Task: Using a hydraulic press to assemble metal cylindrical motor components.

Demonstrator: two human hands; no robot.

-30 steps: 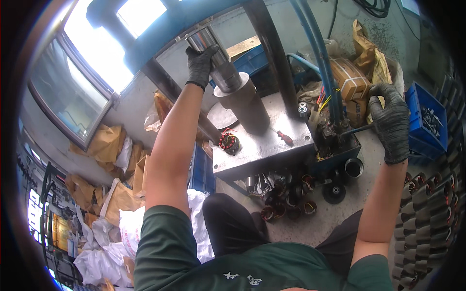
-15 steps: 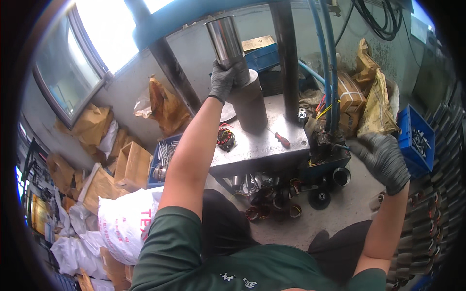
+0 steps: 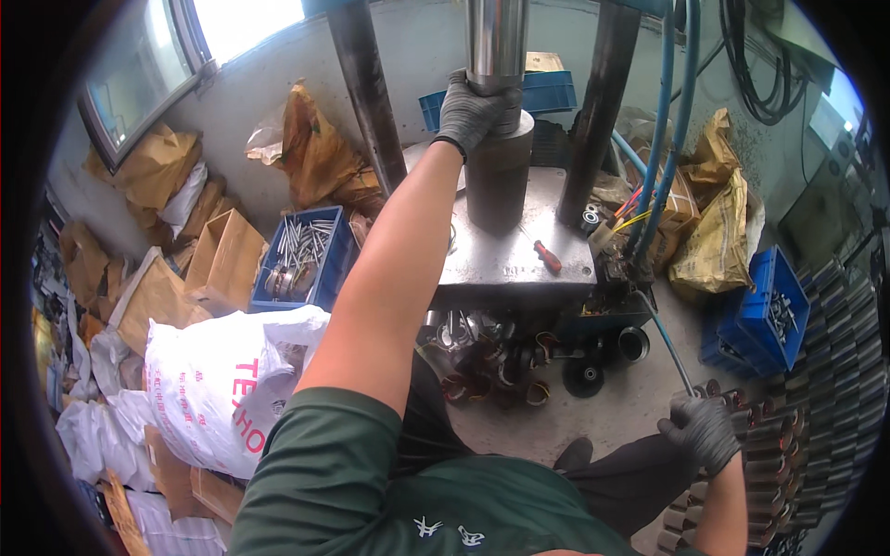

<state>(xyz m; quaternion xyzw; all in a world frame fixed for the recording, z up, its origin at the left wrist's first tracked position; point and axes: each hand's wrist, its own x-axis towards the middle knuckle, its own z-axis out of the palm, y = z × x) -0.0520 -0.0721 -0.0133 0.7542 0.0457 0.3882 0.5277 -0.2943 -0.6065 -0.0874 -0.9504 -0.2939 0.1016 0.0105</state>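
Your left arm (image 3: pixel 389 269) reaches forward and up from the dark green sleeve (image 3: pixel 329 445), nearly straight at the elbow, and ends in a grey-gloved left hand (image 3: pixel 466 111) raised between the two dark columns (image 3: pixel 366 88) of the press. The fingers of this hand are wrapped about the lower, narrower end of a bright steel cylinder (image 3: pixel 498 37), just above a wider grey cylinder (image 3: pixel 498 185) that stands upright on the metal counter (image 3: pixel 473 267); your fingertips lie on the far side, so their exact reach around the piece cannot be judged. Your right arm (image 3: pixel 721 510) is held low, its forearm entering at the lower edge beside your right knee (image 3: pixel 640 482). The right hand (image 3: pixel 703 431), also gloved, has its back turned toward the camera and its fingers closed on the end of a slender lever (image 3: pixel 663 334), which slants up and leftward to the hydraulic block (image 3: pixel 616 273) beside the counter. A red-handled screwdriver (image 3: pixel 547 258) lies on the counter, to the right of the grey cylinder's foot. Beneath, dark motor parts (image 3: pixel 501 357) are clustered on the floor (image 3: pixel 593 417). Left of your forearm sits a blue bin (image 3: pixel 341 246) of metal rods; to the right, beyond the lever, a second blue container (image 3: pixel 756 310) holds small metal pieces.
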